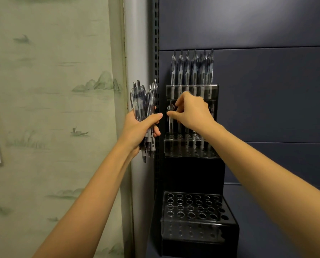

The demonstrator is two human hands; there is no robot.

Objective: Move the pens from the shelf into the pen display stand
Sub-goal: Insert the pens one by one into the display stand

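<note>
Pen bundle (144, 101) in L hand (137, 130); R hand (192, 112) pinches 1 pen (171, 125).

Left hand: the left hand (138, 130) gripped a bundle of clear-barrelled pens with black clips (145, 107), upright, just beside the stand's left edge.
Right hand: the right hand (190, 112) pinched the top of one clear pen (171, 120) standing in the middle tier.
Stand: a black tiered pen display stand (192, 175) with clear plastic racks stood against a dark blue panelled shelf back (276, 90).
Top tier: a row of upright clear pens (192, 67) stood there.
Bottom tier: a clear rack with rows of round holes (192, 207).
Far left: pale green wallpaper with painted hills and boats (53, 86).
</note>
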